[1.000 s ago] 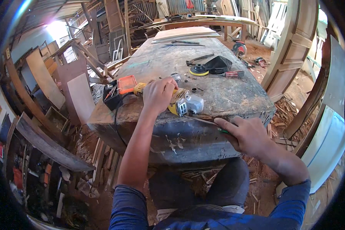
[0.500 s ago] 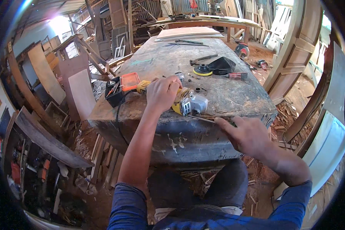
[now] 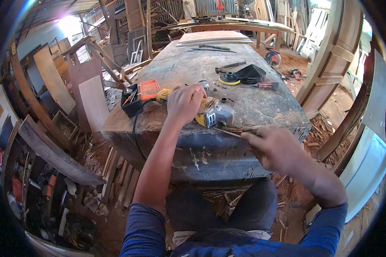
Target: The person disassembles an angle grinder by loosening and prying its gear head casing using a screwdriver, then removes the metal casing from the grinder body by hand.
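Observation:
On the near edge of the worn workbench [image 3: 270, 109] lies an angle grinder [image 3: 220, 115] with a yellow body and a silver gear head. My left hand [image 3: 185, 103] is closed over its body and pins it to the bench. My right hand [image 3: 276, 150] grips a screwdriver [image 3: 228, 132], its handle hidden in the fingers. The thin metal shaft points left, its tip at the lower front of the gear head. Whether it sits in a screw cannot be seen. Small dark parts, among them a ring-like piece [image 3: 223, 100], lie just behind the grinder.
A black box [image 3: 130, 108] of tools and its orange lid [image 3: 148, 89] sit left. Farther back lie a yellow-edged backing pad [image 3: 229, 79], a black pouch-like piece [image 3: 251, 73], a red-handled screwdriver [image 3: 268, 85] and a hammer [image 3: 230, 67]. A wooden door [image 3: 330, 60] stands right.
My right hand has turned slightly around the screwdriver and is a little blurred. The grinder and my left hand keep their place on the bench; the whole view has shifted slightly.

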`<state>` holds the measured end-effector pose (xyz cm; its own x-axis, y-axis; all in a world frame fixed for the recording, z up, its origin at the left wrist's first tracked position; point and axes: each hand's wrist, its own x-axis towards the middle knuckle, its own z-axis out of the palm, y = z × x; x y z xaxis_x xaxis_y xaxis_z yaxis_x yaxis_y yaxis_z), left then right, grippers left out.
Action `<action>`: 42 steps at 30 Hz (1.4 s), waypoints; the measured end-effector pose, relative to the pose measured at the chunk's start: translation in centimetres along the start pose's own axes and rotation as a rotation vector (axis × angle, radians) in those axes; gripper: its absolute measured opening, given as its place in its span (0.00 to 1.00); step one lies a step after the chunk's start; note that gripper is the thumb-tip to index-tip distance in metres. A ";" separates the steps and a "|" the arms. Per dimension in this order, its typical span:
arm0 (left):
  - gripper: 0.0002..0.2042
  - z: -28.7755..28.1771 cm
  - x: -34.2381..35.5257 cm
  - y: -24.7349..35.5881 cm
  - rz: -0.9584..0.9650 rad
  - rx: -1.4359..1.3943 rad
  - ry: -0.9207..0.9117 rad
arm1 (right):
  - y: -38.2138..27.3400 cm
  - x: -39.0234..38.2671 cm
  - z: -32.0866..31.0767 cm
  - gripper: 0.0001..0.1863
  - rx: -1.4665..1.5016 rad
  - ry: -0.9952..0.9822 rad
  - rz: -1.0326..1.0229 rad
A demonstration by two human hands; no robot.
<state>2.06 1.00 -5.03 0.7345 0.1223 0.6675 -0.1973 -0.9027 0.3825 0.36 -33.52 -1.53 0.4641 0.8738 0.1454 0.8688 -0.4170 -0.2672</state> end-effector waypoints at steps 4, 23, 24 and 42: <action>0.17 -0.8 -0.3 -0.1 0.012 -0.020 0.002 | 0.2 -0.2 0.6 0.26 -0.511 0.196 -0.235; 0.07 1.4 -8.0 5.0 0.418 0.038 0.046 | 2.7 -2.1 1.4 0.28 0.451 0.272 0.133; 0.07 1.4 -7.9 5.2 0.425 0.035 0.034 | 3.2 -2.4 1.4 0.29 0.750 0.085 0.299; 0.19 -0.2 -1.8 0.0 0.216 0.047 0.134 | 0.8 -3.3 2.5 0.25 -0.245 0.158 0.028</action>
<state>0.58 0.82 -6.08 0.5857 -0.0250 0.8101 -0.3078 -0.9315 0.1938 -0.89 -36.12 -4.67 0.4933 0.8191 0.2927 0.8620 -0.5056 -0.0380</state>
